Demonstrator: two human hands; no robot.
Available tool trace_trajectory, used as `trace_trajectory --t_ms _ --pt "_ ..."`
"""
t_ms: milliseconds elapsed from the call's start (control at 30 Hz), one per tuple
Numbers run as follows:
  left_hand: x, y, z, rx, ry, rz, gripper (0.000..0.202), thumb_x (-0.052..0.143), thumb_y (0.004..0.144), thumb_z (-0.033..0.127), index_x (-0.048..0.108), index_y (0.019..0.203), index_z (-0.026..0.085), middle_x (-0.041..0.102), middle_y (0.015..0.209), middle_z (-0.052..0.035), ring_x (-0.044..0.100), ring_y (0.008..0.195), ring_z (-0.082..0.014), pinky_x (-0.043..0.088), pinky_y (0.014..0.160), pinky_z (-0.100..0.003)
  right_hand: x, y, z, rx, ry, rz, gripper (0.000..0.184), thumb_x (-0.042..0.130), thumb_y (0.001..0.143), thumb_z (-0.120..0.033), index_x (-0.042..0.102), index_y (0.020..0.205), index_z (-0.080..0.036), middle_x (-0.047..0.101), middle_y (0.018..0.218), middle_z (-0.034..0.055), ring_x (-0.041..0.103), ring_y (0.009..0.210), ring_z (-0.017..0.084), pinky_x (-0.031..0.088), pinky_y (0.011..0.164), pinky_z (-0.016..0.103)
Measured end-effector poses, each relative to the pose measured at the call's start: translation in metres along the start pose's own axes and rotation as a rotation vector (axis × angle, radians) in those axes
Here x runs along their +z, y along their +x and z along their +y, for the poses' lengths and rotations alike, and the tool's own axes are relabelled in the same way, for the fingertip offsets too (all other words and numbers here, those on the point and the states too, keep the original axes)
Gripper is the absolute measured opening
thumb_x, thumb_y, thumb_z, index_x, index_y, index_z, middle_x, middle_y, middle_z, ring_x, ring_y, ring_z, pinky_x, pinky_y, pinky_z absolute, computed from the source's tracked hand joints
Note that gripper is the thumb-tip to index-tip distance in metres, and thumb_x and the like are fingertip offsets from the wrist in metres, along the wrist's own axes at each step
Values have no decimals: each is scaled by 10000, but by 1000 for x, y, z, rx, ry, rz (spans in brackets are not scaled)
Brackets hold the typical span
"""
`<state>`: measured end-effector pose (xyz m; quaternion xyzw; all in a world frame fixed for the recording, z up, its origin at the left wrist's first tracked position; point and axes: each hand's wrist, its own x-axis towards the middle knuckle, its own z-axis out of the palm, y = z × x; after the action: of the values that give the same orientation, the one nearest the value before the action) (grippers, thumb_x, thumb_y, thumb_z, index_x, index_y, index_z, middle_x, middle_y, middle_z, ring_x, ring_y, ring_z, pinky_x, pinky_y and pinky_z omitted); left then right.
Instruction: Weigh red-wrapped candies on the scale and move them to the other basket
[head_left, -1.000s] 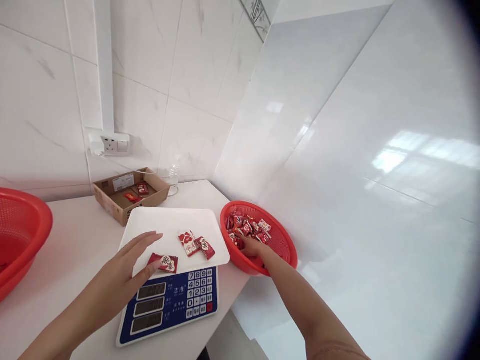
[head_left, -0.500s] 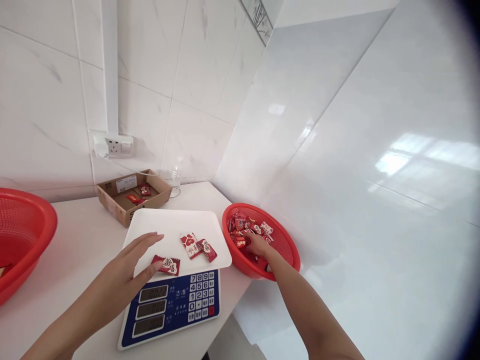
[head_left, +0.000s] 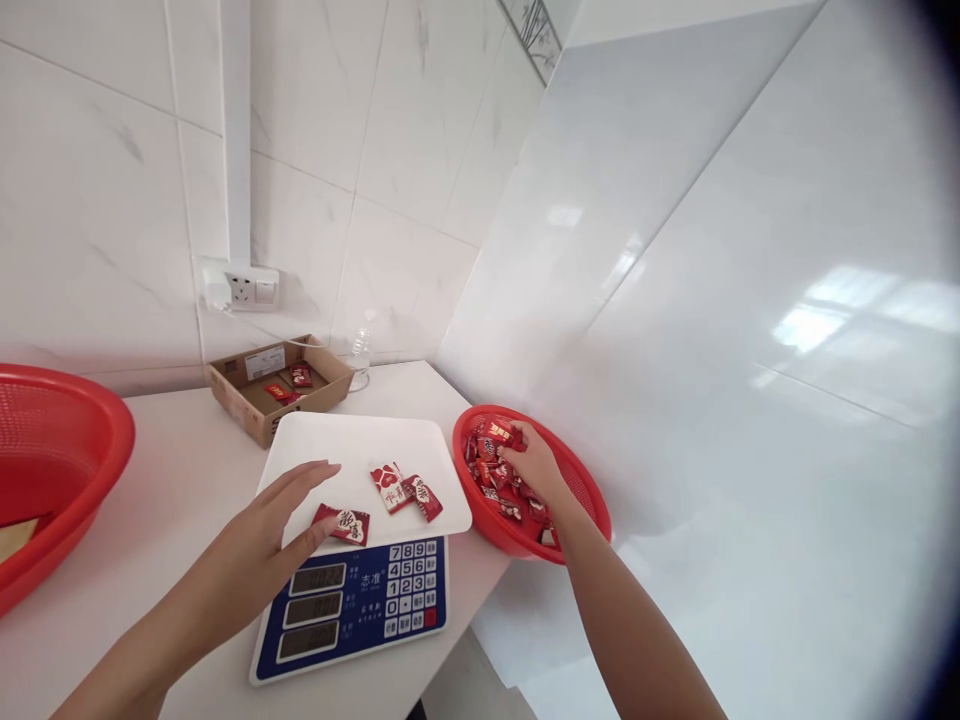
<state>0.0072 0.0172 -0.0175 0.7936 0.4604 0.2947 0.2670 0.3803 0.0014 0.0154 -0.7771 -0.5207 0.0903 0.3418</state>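
My left hand (head_left: 262, 540) hovers open over the near left side of the white scale pan (head_left: 315, 440), its thumb overlapping the edge of a dark red candy packet (head_left: 351, 525). Whether the thumb touches that packet I cannot tell. Farther right on the pan lie a white-and-red candy packet (head_left: 388, 488) and a dark red one (head_left: 425, 498), partly overlapping. My right hand (head_left: 538, 465) reaches into the red plastic basket (head_left: 589, 500) on the right, thumb and fingers closed on a red candy packet (head_left: 498, 431). Many similar packets (head_left: 487, 475) fill the basket's left half.
Below the pan is the scale's blue panel (head_left: 367, 600) with displays and keys. A cardboard box (head_left: 244, 395) holding several packets stands behind, with a clear plastic bottle (head_left: 361, 345) beside it. Another red basket (head_left: 112, 430) sits at left. Walls enclose the back and right.
My right hand has moved up within the basket and now pinches a red packet near the back. The left hand stays over the pan. The whole view has shifted slightly.
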Motion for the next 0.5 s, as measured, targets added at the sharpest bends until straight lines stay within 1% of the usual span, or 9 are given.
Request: trace_trajectory --t_ms 67,167,233,300,367,433,500 --pt "-2 -1 4 2 -4 -19 555 388 876 599 468 1346 315 492 1434 -40 531 1234 -298 564 758 -341 12 -12 -27 -64 42 -77 455 577 760 -275 538 1213 -272 651 1147 9 616 962 187 490 787 287" --pt "-4 -3 8 12 -1 -36 535 391 892 574 456 1354 312 480 1442 -32 503 1263 -281 549 838 -356 34 -31 -62 -214 99 -325 435 561 761 -213 570 1193 -262 685 1018 -1 630 854 178 492 766 298" --pt "-5 -3 8 11 3 -31 529 398 895 567 453 1355 311 475 1447 -29 482 1286 -269 520 921 -378 48 -39 -76 -291 53 -425 492 573 740 -175 579 1223 -269 675 1071 4 624 897 178 479 819 305" --pt "-7 -4 8 16 5 -15 523 412 895 558 459 1352 306 480 1442 -34 469 1300 -264 493 970 -390 59 -42 -84 -329 -14 -452 582 598 737 -181 542 1306 -292 647 1150 15 605 974 183 454 883 313" --pt "-8 -5 8 30 4 1 515 420 899 541 463 1351 300 490 1434 -46 469 1301 -267 496 967 -391 65 -41 -86 -327 -49 -432 633 606 754 -211 489 1368 -311 645 1131 20 601 963 179 447 891 318" --pt "-9 -5 8 35 1 2 505 416 904 526 461 1354 300 488 1435 -52 466 1303 -274 510 944 -393 65 -39 -86 -306 -27 -397 605 599 769 -229 501 1360 -314 657 1051 15 609 866 163 461 847 314" --pt "-9 -5 9 27 2 -9 504 409 908 518 452 1361 304 477 1445 -52 454 1313 -280 515 934 -399 63 -37 -87 -285 50 -354 537 595 772 -238 556 1305 -289 657 1023 15 609 819 152 470 821 309"
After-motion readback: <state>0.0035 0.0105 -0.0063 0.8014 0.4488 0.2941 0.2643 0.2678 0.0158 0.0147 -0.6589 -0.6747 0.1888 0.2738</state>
